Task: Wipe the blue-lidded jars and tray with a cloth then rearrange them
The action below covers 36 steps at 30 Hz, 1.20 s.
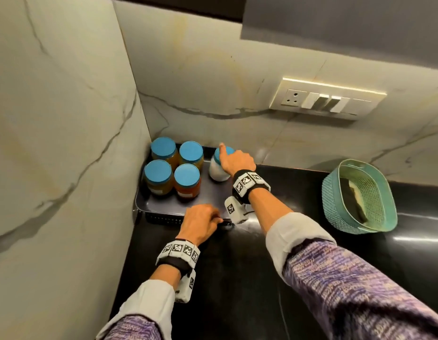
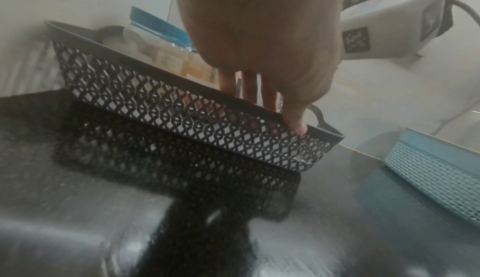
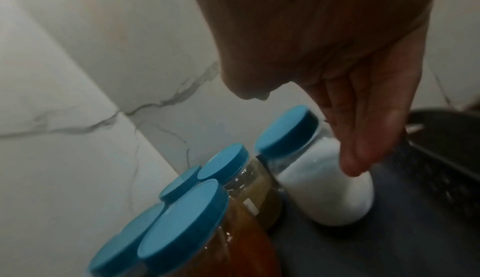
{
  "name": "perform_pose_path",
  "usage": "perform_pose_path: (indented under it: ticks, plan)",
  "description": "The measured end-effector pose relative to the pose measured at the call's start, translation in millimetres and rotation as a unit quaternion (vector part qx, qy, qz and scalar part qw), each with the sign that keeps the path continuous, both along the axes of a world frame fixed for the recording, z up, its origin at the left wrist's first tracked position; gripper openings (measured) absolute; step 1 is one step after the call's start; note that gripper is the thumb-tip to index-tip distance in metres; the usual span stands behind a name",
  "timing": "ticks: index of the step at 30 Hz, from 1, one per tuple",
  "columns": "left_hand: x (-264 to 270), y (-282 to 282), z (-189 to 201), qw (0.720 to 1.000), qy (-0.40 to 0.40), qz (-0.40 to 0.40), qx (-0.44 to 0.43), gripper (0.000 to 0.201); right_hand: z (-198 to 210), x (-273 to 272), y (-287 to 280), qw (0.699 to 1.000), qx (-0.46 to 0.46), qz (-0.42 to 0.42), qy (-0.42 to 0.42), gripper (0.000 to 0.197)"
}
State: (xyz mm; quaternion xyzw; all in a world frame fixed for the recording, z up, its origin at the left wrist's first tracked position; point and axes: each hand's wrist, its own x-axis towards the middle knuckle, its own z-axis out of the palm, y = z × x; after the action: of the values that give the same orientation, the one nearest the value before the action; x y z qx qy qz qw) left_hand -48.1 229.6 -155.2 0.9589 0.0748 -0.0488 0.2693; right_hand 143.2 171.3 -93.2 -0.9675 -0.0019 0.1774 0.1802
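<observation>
A dark grey tray [image 1: 161,212] with lattice sides [image 2: 182,117] sits in the counter's corner. Four blue-lidded jars stand on its left half in a tight square, the front pair amber [image 1: 157,177] and orange-red [image 1: 187,181]. A fifth jar [image 1: 216,171], filled with white powder [image 3: 324,189], stands apart on the right of the tray floor [image 3: 389,240]. My right hand [image 1: 237,160] is over this jar with straight, relaxed fingers [image 3: 363,137] beside its shoulder and the thumb off the lid. My left hand [image 1: 200,222] pinches the tray's front rim, fingers inside and thumb [image 2: 285,117] outside.
Marble walls close in the tray at the left and behind. A teal lattice basket [image 1: 333,200] stands on the black counter [image 1: 237,278] at the right, with a dark and pale folded item [image 1: 355,200] inside; its side [image 2: 428,174] shows low right. A switch panel [image 1: 328,100] is on the back wall.
</observation>
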Motion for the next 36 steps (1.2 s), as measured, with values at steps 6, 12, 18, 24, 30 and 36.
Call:
perform_pose_path:
  ticks: [6,12,18,24,30,36]
  plan:
    - [0,1,-4,1.0,-0.02,-0.003,-0.02,0.013,-11,-1,-3,0.993,-0.008,0.116,-0.027,0.096]
    - [0,1,-5,0.999,-0.029,-0.013,-0.012,0.012,-8,21,4,0.985,0.012,0.171,0.004,0.085]
    - [1,1,-6,0.999,-0.033,-0.007,-0.011,0.01,-3,18,18,0.983,-0.083,0.146,-0.07,0.082]
    - [1,0,-8,0.999,-0.031,-0.013,0.011,0.012,2,15,26,0.982,-0.128,0.133,-0.047,0.087]
    - [1,0,-7,0.999,-0.036,-0.018,0.02,0.013,13,11,24,0.981,-0.079,0.156,-0.081,0.087]
    - [2,4,3,0.999,-0.013,-0.044,0.01,0.022,24,-11,-4,0.989,-0.023,0.122,-0.084,0.062]
